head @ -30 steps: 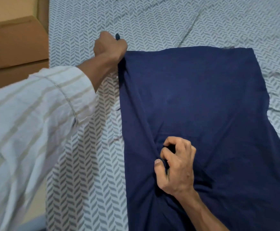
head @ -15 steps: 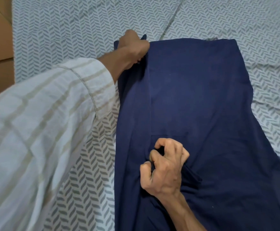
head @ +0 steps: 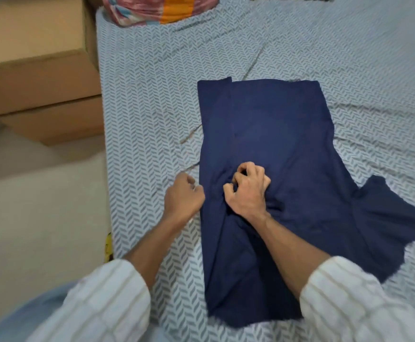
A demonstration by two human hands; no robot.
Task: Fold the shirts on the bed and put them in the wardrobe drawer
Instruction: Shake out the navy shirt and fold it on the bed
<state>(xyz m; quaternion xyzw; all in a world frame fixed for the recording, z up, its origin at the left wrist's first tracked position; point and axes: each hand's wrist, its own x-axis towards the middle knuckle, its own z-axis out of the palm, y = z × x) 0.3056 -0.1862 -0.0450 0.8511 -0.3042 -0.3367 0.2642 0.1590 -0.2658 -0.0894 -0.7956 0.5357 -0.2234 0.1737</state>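
Brown cardboard boxes stand left of the bed. The left hand, fingers curled and holding nothing, sits just beside the navy shirt, lying flat mid-bed; the right hand pinches its cloth.

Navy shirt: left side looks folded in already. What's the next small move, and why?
Probably fold the right sleeve inward. It lies spread on the bedsheet, while the navy shirt has its left edge doubled over. The right hand pinches the middle; the left hand sits beside the edge.
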